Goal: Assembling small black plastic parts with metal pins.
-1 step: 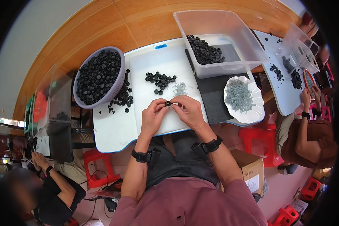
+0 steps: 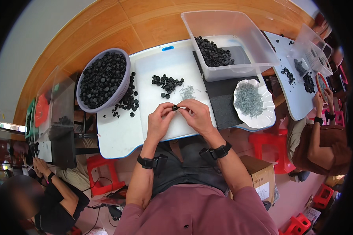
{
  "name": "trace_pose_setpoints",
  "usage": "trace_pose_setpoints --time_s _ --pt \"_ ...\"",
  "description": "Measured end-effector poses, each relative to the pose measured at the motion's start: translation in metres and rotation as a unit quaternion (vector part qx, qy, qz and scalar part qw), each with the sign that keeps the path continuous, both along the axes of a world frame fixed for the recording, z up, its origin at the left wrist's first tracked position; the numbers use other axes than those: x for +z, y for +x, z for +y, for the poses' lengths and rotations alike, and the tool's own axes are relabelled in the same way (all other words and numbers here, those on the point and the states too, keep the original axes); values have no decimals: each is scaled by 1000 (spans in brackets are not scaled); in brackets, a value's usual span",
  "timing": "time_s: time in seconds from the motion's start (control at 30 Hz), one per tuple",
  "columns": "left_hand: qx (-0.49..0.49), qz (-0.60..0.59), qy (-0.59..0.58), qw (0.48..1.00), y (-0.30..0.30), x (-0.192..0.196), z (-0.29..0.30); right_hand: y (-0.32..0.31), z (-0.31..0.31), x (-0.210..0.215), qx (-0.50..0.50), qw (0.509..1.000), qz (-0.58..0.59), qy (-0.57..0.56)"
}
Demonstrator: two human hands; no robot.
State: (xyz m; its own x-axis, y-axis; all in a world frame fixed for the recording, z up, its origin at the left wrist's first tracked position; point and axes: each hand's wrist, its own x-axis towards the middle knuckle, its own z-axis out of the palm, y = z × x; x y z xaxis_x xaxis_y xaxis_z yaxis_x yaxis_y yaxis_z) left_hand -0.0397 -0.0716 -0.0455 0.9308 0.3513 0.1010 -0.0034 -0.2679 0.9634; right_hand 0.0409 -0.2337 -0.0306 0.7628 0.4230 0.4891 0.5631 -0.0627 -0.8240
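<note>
Fingertips (image 2: pixel 168 106) of the person's bare left hand (image 2: pixel 159 122) pinch a small, round, black piece (image 2: pixel 175 107) at the centre of the frame, covering much of its outline. The bare right hand (image 2: pixel 197 117) meets it from the other side, thumb and forefinger drawn together, but whether they grip the piece itself or something slim against it I cannot tell. Just above lie a loose cluster of black, round, cap-like pieces (image 2: pixel 169 83) and a small heap of thin, grey, metallic pins (image 2: pixel 187 93), too fine to tell one by one. In the upper left, black pieces hide the bottom of a lavender plastic basket (image 2: pixel 122 94). In the upper right, a translucent, rectangular plastic tub (image 2: pixel 239 71) holds more. Grey pins cover the middle of a white, scalloped plate (image 2: pixel 268 105) right of centre. At lower right, the right forearm (image 2: pixel 233 168) partly hides a brown cardboard box (image 2: pixel 263 176). A co-worker in brown (image 2: pixel 333 147) is cut off by the dark fisheye rim at far right.
</note>
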Motion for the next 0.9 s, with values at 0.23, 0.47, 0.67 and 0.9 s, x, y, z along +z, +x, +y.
trace_pose_setpoints --time_s 0.23,0.47,0.67,0.9 --pt "9 7 9 1000 -1 4 -2 -1 0 -1 -5 1000 16 -18" --pt "9 4 12 1000 0 6 -3 2 0 -6 12 997 74 1" --pt "12 -13 35 999 1 8 -5 4 2 -5 9 997 77 -4" --pt "36 -33 71 996 1 3 -10 3 3 -2 -1 998 64 -12"
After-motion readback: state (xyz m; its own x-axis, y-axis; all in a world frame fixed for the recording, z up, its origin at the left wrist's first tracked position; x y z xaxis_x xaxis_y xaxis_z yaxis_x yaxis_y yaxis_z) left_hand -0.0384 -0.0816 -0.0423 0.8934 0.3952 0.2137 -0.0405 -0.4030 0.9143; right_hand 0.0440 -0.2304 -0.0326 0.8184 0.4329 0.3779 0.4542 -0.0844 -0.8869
